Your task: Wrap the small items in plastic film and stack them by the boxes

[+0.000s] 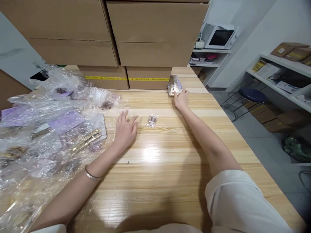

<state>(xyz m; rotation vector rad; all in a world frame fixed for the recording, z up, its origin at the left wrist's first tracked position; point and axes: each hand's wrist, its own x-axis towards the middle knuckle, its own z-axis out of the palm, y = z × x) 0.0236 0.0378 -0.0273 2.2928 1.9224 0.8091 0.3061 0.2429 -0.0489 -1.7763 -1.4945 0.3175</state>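
Note:
My right hand [182, 99] reaches to the far right of the table, its fingers closed on the near edge of a shiny clear plastic packet [174, 86] with gold and purple in it. My left hand [125, 129] hovers low over or rests on the wood, fingers spread, with nothing in it. Between the hands lies a small clear sachet [152, 120] with dark brown contents. Just left of my left hand spreads a big heap of clear plastic packets [65, 123], some with purple cards and gold strips inside.
Large cardboard boxes [155, 32] are stacked along the table's back edge. The wooden table [165, 181] ends at a slanting right edge. Beyond it stand a blue stool [254, 94], shelves [272, 77] and a microwave [220, 36]. A tiny dark scrap [128, 162] lies on the wood.

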